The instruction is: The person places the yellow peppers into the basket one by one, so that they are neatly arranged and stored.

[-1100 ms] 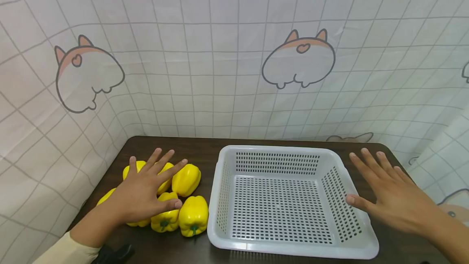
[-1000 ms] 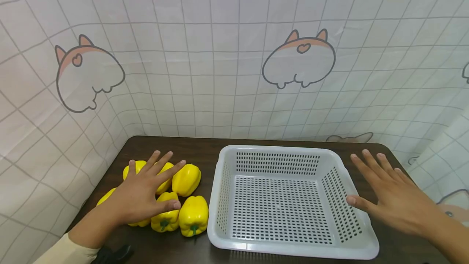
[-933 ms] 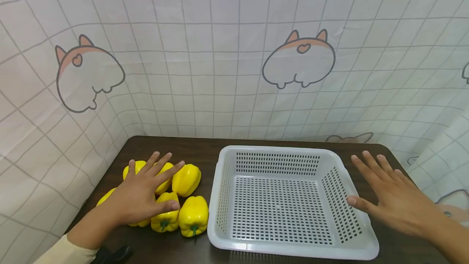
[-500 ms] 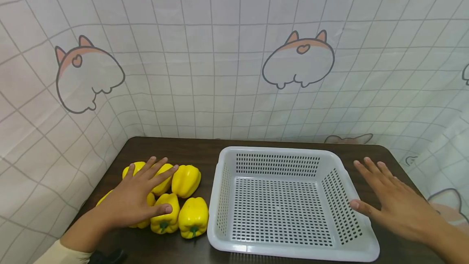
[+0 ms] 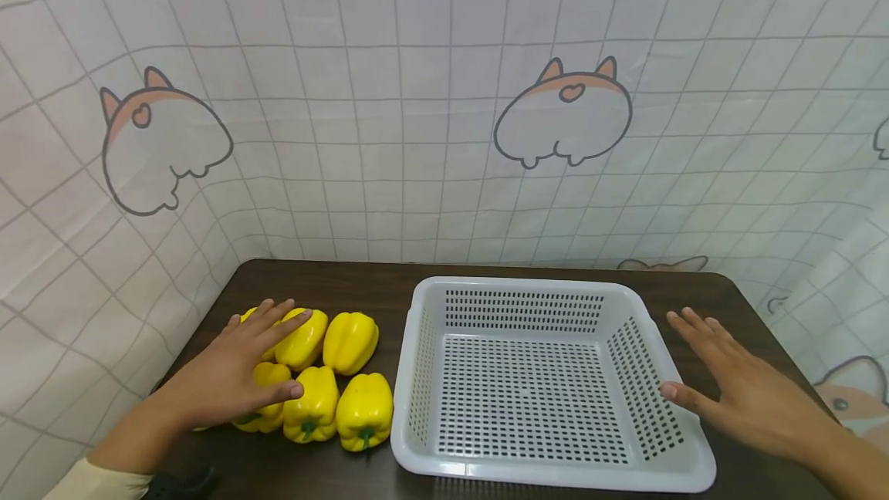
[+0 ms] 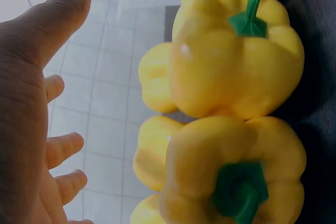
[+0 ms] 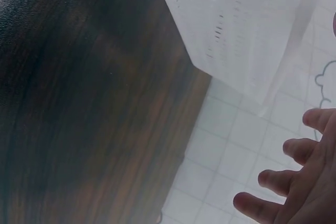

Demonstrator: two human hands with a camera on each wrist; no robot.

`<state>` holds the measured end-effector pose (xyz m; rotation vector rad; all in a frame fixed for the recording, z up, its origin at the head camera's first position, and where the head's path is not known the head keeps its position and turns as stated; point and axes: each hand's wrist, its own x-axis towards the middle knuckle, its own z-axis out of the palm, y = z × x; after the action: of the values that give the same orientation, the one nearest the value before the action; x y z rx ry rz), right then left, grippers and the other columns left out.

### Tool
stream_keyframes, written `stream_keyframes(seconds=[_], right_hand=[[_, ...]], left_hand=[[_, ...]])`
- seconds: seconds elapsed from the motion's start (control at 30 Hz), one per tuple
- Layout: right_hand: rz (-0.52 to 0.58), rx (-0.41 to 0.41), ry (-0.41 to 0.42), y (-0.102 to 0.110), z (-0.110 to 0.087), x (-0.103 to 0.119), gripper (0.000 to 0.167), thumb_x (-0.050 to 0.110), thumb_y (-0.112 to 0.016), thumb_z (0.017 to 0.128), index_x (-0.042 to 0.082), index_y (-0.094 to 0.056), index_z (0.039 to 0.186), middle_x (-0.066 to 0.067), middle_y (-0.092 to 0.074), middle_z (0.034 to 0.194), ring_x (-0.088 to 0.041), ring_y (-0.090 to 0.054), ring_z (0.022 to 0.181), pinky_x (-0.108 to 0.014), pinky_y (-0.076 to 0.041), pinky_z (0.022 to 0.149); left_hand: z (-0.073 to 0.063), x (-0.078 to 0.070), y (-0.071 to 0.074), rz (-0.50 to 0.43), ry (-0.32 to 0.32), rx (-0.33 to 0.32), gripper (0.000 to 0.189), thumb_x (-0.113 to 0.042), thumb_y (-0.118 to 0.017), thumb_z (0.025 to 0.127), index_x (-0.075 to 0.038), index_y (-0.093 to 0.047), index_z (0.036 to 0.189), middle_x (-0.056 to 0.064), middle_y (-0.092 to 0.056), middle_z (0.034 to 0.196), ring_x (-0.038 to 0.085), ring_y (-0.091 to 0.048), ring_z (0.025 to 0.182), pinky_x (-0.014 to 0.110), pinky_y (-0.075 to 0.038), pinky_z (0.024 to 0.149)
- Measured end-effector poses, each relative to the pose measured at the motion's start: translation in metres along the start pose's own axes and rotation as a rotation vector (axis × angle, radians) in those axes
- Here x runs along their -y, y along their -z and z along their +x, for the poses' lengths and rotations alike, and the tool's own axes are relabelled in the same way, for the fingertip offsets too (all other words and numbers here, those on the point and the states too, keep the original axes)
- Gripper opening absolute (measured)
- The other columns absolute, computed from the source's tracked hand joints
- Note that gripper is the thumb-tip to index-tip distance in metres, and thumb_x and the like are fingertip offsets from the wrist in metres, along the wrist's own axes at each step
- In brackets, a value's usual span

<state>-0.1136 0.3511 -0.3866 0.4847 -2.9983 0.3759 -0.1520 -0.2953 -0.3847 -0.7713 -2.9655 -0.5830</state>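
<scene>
Several yellow bell peppers (image 5: 312,406) with green stems lie grouped on the left of the dark wooden table. My left hand (image 5: 229,373) is spread above the leftmost peppers and partly hides them in the head view. In the left wrist view, a bell pepper (image 6: 236,56) sits beside the thumb, with a gap between them. To the right of the peppers stands a white perforated plastic basket (image 5: 535,469) with nothing in it. My right hand (image 5: 746,400) hovers past the basket's right rim, fingers extended, holding nothing; its thumb overlaps the rim in the head view.
The brown table (image 5: 333,276) has rounded far corners. A white grid-patterned curtain (image 5: 417,137) with cartoon corgi prints hangs behind it and along both sides. A black object (image 5: 180,482) shows by the left wrist at the bottom edge.
My left hand has moved left and slightly down, uncovering more of the peppers. The right hand has lowered slightly. Peppers and basket stay in place.
</scene>
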Motion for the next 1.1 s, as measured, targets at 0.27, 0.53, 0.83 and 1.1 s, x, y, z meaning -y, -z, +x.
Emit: stream_keyframes(seconds=[0.27,0.53,0.83,1.1], right_hand=[[0.033,0.071,-0.07,-0.008,0.002,-0.001,0.095,0.052,-0.065,0.098,0.022,-0.007,0.167,-0.019,-0.016,0.168,-0.057,-0.026,0.143,-0.08,-0.043,0.077],[0.087,0.099,-0.091,-0.015,0.0,-0.004,0.092,0.05,-0.065,0.098,0.023,-0.009,0.166,-0.026,-0.025,0.163,-0.066,-0.043,0.126,-0.071,-0.051,0.064],[0.134,0.092,-0.047,-0.02,0.0,-0.007,0.086,0.044,-0.067,0.098,0.021,-0.019,0.165,-0.029,-0.03,0.161,-0.066,-0.043,0.127,-0.075,-0.049,0.072],[0.209,0.112,-0.042,-0.021,0.0,-0.009,0.082,0.04,-0.066,0.1,0.02,-0.02,0.165,-0.034,-0.037,0.154,-0.061,-0.055,0.118,-0.072,-0.052,0.075]], left_hand=[[0.0,0.01,0.006,-0.015,0.041,0.021,0.087,-0.051,-0.074,0.091,-0.031,-0.029,0.163,0.014,-0.023,0.167,0.048,-0.012,0.152,0.077,-0.006,0.113],[-0.002,0.018,0.005,-0.002,0.053,0.012,0.088,-0.052,-0.075,0.09,-0.028,-0.031,0.162,0.019,-0.023,0.166,0.052,-0.016,0.149,0.079,-0.013,0.11],[-0.003,0.029,0.008,-0.023,0.07,-0.006,0.088,-0.047,-0.077,0.09,-0.025,-0.031,0.162,0.021,-0.023,0.166,0.054,-0.018,0.148,0.079,-0.014,0.11],[-0.003,0.041,0.012,-0.012,0.081,0.015,0.088,-0.05,-0.076,0.091,-0.025,-0.031,0.162,0.025,-0.022,0.164,0.058,-0.028,0.141,0.081,-0.034,0.096]])
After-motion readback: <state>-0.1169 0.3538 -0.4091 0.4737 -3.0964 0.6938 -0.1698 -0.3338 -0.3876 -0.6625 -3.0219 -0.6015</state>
